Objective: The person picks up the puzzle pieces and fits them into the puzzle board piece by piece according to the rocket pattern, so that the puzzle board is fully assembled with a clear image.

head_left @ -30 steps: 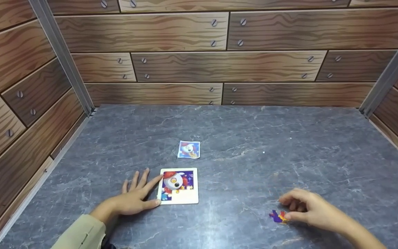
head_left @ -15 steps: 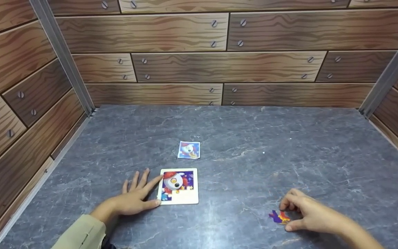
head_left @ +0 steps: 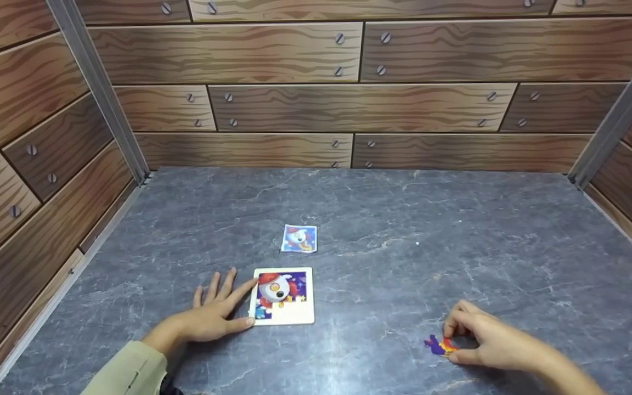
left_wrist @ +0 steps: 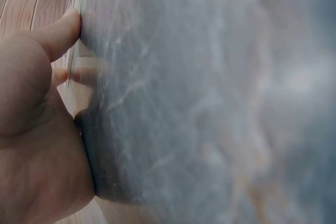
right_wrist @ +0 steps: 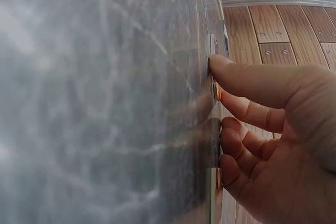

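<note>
In the head view a square puzzle tray [head_left: 294,314] lies left of centre, its picture of a white character partly laid and its lower right bare cream. My left hand [head_left: 213,317] lies flat beside it, fingers spread, with index finger and thumb touching its left edge. At the right, thumb and index finger of my right hand [head_left: 494,341] pinch a red and yellow puzzle piece [head_left: 448,346] low at the tabletop. Against that piece lies a purple one [head_left: 433,344]. The right wrist view shows the thumb [right_wrist: 252,80] and curled fingers right at the table surface.
A small picture card [head_left: 299,239] of the same character lies behind the tray. Dark marbled tabletop [head_left: 371,208] stretches between and around the hands. Wood-patterned walls [head_left: 283,107] enclose the back and sides.
My right thumb and index finger have come in around the red and yellow piece, after spreading apart near it. The pieces have shifted slightly left. My left hand and the tray stay put.
</note>
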`<state>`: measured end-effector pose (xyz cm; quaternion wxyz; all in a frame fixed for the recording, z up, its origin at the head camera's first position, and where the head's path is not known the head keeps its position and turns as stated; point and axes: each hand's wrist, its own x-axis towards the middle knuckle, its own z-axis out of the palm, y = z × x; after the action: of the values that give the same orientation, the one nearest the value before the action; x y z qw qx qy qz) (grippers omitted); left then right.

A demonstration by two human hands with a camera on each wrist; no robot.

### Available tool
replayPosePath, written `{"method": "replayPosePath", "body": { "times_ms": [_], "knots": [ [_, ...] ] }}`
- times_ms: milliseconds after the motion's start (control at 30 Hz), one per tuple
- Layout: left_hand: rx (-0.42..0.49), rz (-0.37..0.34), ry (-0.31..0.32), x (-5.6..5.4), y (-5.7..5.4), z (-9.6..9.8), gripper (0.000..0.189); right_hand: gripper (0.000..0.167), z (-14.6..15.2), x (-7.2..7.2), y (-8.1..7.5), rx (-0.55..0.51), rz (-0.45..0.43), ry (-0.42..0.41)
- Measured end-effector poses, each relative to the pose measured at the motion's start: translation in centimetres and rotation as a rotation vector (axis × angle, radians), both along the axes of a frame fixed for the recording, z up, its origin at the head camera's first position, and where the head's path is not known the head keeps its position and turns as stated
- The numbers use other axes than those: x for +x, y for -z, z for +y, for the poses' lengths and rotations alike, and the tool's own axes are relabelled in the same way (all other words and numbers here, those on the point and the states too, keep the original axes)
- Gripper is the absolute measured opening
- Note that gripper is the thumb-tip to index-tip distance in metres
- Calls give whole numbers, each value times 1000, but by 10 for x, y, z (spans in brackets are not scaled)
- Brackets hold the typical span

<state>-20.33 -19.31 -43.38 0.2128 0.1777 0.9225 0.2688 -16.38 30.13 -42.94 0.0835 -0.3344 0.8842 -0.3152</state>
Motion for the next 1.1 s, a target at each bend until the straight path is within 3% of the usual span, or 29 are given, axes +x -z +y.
{"method": "replayPosePath", "body": {
  "times_ms": [200,567,900,1100],
  "knots": [
    [-1,0,-5,1,0,-1,76,22,-3,0,-1,7,-1,-1],
    [1,-5,6,0,0,-1,76,26,-7,0,-1,-49,165,-25],
    [7,-7,1,-1,1,-1,76,23,-13,-4,-6,-140,59,-11],
    [-1,-3,4,-1,0,-1,77,26,-27,-7,-10,-195,109,-3]
  ]
}}
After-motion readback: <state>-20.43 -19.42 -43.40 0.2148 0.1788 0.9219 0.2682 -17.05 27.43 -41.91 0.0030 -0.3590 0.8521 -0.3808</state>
